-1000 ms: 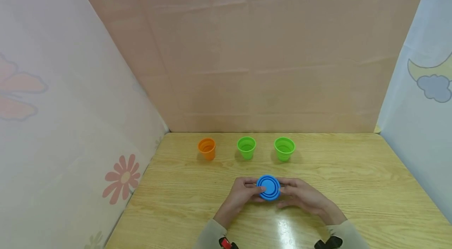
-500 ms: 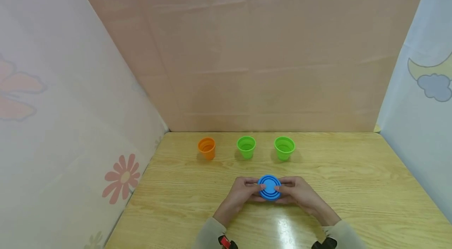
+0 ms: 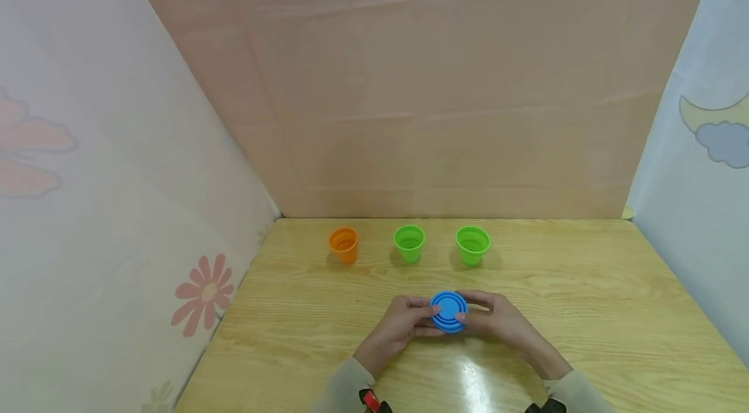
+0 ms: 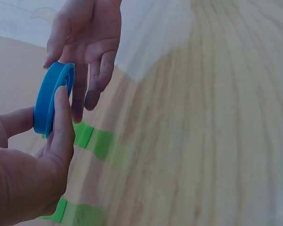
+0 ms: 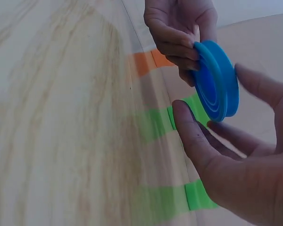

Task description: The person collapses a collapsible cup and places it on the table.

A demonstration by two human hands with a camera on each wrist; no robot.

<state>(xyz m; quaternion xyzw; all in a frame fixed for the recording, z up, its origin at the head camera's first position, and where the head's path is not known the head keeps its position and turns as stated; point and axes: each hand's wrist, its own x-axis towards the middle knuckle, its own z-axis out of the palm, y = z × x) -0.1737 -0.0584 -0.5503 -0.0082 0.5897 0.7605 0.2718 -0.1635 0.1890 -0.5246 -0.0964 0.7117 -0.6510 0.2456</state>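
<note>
A blue ringed disc (image 3: 448, 302) sits between the two hands, raised off the counter (image 3: 585, 289), the left hand (image 3: 404, 320) grasping its edge with thumb and fingers. The right hand (image 3: 499, 320) has its fingers spread loosely around the opposite edge, not clasping it, though I cannot tell exactly which fingertips touch. Beyond the fingers stand two green cups (image 3: 409, 245) (image 3: 473, 247), with an orange cup (image 3: 344, 247) farther left.
</note>
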